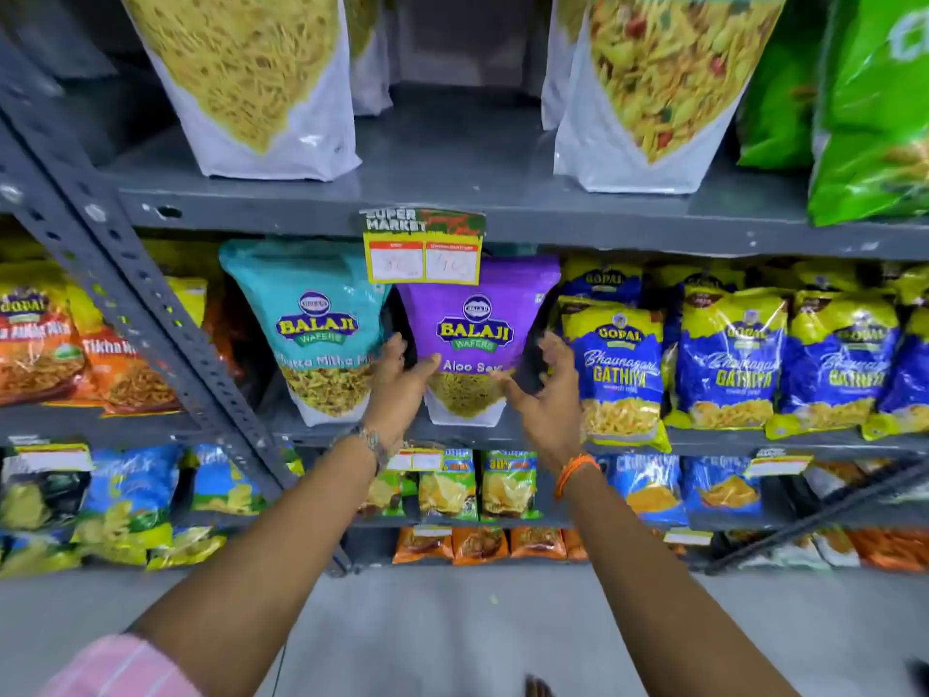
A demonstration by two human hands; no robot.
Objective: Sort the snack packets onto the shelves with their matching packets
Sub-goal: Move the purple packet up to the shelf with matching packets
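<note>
A purple Balaji "Aloo Sev" packet [475,334] stands upright on the middle shelf [714,437], between a teal Balaji packet [311,334] and a row of blue Gopal "Gathiya" packets [618,374]. My left hand [399,389] grips the purple packet's lower left edge, thumb on the front and fingers behind it. My right hand [545,394] is at the packet's lower right corner with its fingers spread and curled; the thumb tip touches the front. A hanging price tag [425,254] covers the packet's top.
Orange Gopal packets [40,344] fill the bay left of the slanted grey post [125,274]. Large white bags [251,83] and green bags [874,103] stand on the shelf above. Small chip packets [507,482] line the lower shelves. Grey floor [452,621] lies below.
</note>
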